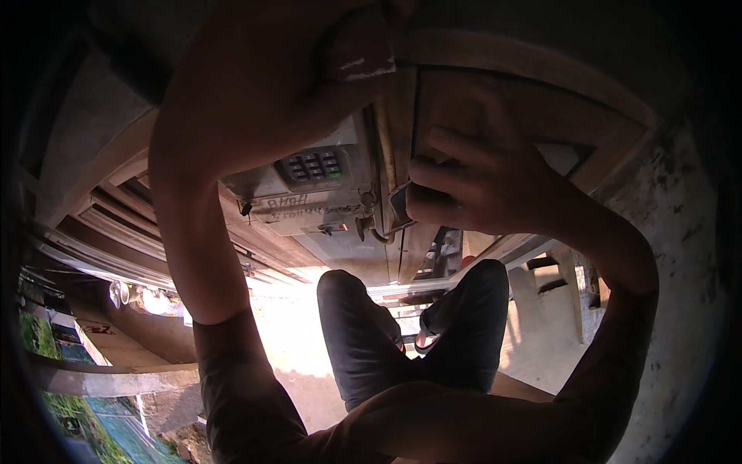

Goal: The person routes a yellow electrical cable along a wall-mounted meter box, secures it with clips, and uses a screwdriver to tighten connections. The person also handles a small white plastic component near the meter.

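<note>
At the top of the head view, my left hand [278, 85] is closed on a dark reddish, sheet-like piece [363, 58] with a chipped white edge. Deep shadow hides most of its fingers and the exact kind of the piece. To the right, my right hand [487, 182] is curled against a brown wooden door panel [525, 97]. A small dark grey, flat-edged piece [399, 204] shows at its fingertips; I cannot tell whether it is held or fixed to the door. Between the hands sits a metal lock plate with a black keypad [313, 166].
Below the keypad, a brass-coloured latch [369, 226] projects near the door edge. My knees in dark trousers [355, 332] are close under the door. Slatted wood [131, 224] lies to the left, a stained pale wall [657, 232] to the right, and sunlit floor [297, 340] below.
</note>
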`<state>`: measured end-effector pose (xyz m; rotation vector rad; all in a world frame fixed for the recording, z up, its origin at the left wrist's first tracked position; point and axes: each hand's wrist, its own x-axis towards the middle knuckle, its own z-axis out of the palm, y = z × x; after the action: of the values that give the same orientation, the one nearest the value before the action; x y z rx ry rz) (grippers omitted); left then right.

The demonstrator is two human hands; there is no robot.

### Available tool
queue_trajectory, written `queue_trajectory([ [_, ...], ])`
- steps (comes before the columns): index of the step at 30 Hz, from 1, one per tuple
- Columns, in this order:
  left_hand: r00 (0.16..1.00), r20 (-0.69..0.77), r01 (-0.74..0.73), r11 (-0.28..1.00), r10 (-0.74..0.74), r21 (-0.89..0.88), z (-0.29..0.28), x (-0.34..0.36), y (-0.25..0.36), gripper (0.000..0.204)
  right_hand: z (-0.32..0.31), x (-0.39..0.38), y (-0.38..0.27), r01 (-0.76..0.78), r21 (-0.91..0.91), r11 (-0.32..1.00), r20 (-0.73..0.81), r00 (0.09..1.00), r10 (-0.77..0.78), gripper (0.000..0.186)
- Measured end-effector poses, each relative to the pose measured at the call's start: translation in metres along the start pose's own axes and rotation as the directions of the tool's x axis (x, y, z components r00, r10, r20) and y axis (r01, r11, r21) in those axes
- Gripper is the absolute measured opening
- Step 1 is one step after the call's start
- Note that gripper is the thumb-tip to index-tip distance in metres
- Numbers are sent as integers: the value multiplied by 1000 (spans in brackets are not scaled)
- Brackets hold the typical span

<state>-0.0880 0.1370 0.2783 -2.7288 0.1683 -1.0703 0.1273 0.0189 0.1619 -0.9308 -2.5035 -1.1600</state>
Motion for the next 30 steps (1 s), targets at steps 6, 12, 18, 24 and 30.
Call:
queue_trajectory([
  [6, 1000, -12, -10, 1000, 10, 3, 0, 0, 1, 38, 11, 14, 11, 45, 122, 992, -57, 998, -38, 16],
  [12, 1000, -29, -7, 999, 8, 32, 2, 0, -1, 37, 10, 16, 21, 47, 132, 990, 12, 999, -49, 25],
  [18, 999, -32, 8, 999, -7, 31, 3, 0, 0, 37, 16, 17, 20, 34, 178, 983, -15, 999, -32, 27],
  [24, 998, -63, -9, 999, 11, 40, 4, 0, 1, 39, 19, 17, 19, 32, 195, 980, -8, 999, -31, 24],
  [30, 1000, -2, 5, 999, -5, 33, 1, -1, -1, 40, 21, 13, 18, 21, 189, 982, -57, 998, -10, 26],
])
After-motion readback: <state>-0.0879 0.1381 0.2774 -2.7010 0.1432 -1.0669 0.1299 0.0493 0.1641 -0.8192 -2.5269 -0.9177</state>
